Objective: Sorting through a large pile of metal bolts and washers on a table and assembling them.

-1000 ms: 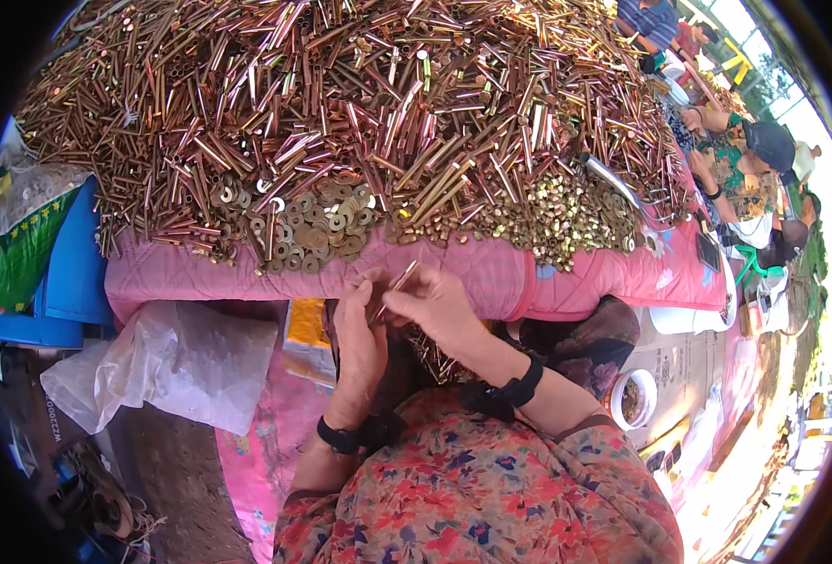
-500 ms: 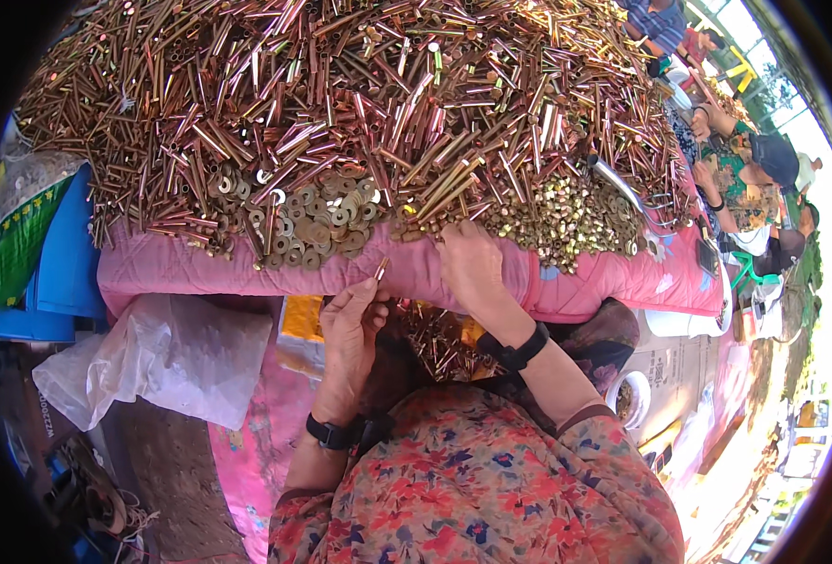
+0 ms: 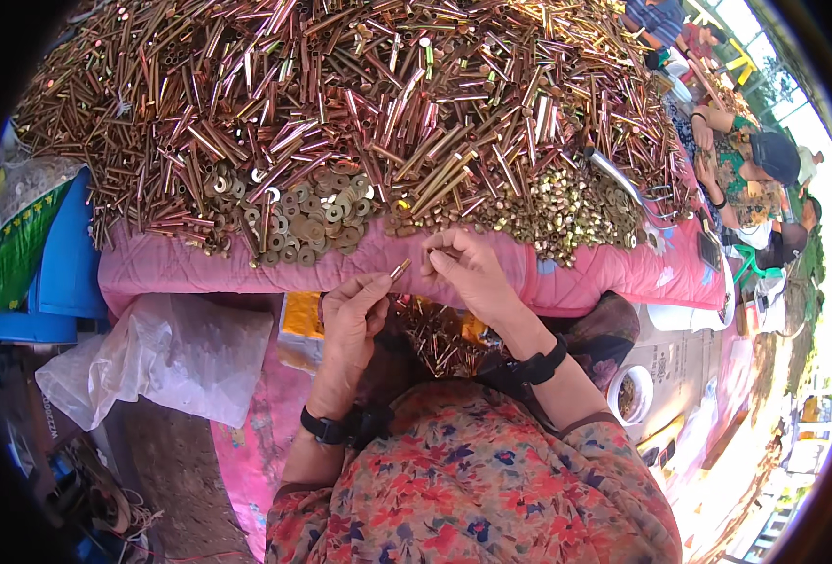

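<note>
Head view, looking down over a flowery sleeve. Left hand (image 3: 352, 315) just below the front edge of the pink cloth (image 3: 167, 273), fingers pinched tight around a small brass bolt (image 3: 399, 270) (only its tip pokes out, pointing up and to the right). Right hand (image 3: 472, 273) just beside the bolt, on that same pink edge, thumb and first finger pressed together on something too tiny to name. Hands near each other, not touching. Black bands on both wrists.

On top of the pink cloth, a huge heap of shiny copper-coloured rods (image 3: 360, 103), filling most of the far side. At the front of the heap, close to the cloth edge, a bunch of flat round washers (image 3: 313, 221). To the right of the washers, still on the cloth, a mound of little gold nuts (image 3: 566, 211) with a silver scoop (image 3: 618, 183) lying on it.

Below the cloth edge, between the two arms, a smaller batch of finished bolts (image 3: 435, 334). Left of the cloth, a crumpled clear plastic bag (image 3: 167, 362) and a blue tub (image 3: 54, 282). Past the far right corner of the cloth, other people (image 3: 754, 164) sitting (their hands too small to make out).
</note>
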A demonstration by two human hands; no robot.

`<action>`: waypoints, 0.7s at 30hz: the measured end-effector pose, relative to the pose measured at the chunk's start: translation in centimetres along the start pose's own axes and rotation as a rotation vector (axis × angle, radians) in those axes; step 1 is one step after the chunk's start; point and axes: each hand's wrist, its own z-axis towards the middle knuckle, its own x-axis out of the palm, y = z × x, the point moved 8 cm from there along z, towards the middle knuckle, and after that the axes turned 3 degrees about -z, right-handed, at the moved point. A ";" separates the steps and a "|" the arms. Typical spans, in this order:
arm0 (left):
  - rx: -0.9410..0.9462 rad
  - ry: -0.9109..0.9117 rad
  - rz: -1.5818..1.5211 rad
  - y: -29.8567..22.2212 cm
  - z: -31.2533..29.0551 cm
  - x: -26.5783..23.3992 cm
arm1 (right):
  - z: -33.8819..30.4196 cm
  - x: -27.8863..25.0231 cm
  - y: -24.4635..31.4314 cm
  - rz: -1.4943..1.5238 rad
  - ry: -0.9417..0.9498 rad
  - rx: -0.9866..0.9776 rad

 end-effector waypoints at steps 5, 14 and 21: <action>-0.026 0.072 0.029 0.0 -0.5 1.0 | -1.6 -0.3 0.8 0.033 -0.030 -0.040; -0.109 0.176 0.089 0.4 -0.8 2.3 | -3.6 0.0 4.2 -0.441 -0.062 -0.319; -0.166 0.166 0.106 1.0 -0.8 2.1 | -4.0 0.2 4.4 -0.357 -0.065 -0.264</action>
